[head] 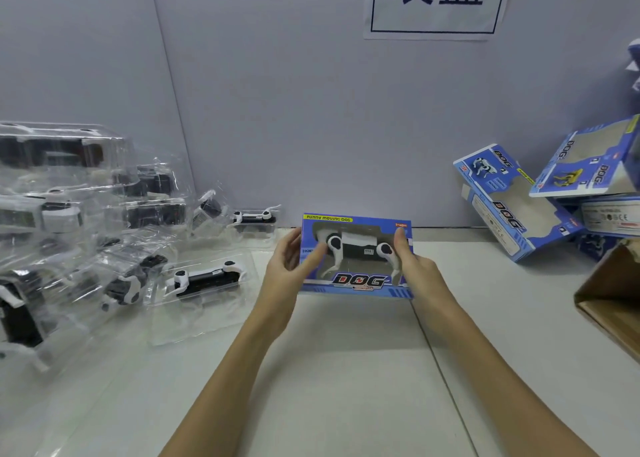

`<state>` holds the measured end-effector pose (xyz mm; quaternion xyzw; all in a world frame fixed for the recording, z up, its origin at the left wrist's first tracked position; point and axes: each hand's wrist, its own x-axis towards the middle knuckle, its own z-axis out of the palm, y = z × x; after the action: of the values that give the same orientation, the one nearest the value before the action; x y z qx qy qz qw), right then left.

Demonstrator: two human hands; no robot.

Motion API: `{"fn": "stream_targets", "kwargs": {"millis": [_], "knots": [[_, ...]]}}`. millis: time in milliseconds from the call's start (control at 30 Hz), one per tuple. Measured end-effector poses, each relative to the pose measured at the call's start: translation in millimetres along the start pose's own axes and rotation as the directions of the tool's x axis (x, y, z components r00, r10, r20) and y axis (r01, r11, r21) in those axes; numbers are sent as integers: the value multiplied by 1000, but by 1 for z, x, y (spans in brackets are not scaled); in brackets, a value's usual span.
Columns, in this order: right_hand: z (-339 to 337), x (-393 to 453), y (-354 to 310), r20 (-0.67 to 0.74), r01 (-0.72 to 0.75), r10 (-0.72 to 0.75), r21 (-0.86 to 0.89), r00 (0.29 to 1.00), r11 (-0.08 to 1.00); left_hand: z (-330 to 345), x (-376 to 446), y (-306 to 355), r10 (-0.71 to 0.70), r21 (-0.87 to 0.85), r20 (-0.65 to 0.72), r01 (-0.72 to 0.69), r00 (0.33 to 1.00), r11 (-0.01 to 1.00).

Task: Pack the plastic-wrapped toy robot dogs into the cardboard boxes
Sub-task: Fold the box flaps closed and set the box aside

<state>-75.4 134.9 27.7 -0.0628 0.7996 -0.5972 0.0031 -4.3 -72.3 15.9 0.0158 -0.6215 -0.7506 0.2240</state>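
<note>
A blue "DOG" window box (356, 285) stands at the table's middle, its front facing me, with a black-and-white toy robot dog (358, 247) showing through the window. My left hand (289, 266) grips the box's left end, thumb on the front. My right hand (412, 266) grips its right end, thumb up over the window. To the left lies a heap of plastic-wrapped toy dogs (79, 228); one wrapped dog (206, 278) lies nearest the box, another (254, 217) sits by the wall.
Several empty blue boxes (509, 200) are piled at the right against the grey wall, one (588, 162) on top. A brown cardboard carton (613, 297) juts in at the right edge. A white sign (436, 3) hangs on the wall.
</note>
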Motion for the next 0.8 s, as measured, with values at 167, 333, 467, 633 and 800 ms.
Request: {"fn": "stream_targets", "kwargs": {"millis": [167,333,467,633,800], "knots": [[5,-7,-2,14,298,-306,177,952,938,5,-1,-10,38,-53,-85,-43,996,998],[26,-17,-5,35,307,-329,271,944,912,6,2,-12,-28,-67,-168,17,985,998],[15,-12,-3,96,202,-249,348,964,916,4,2,-11,-35,-47,-152,28,988,999],[20,-12,1,174,166,-239,352,955,921,-3,4,-7,-12,-5,-148,12,989,1000],[20,-12,4,108,195,-250,371,962,908,0,0,-7,-36,-62,-76,32,996,998]]}}
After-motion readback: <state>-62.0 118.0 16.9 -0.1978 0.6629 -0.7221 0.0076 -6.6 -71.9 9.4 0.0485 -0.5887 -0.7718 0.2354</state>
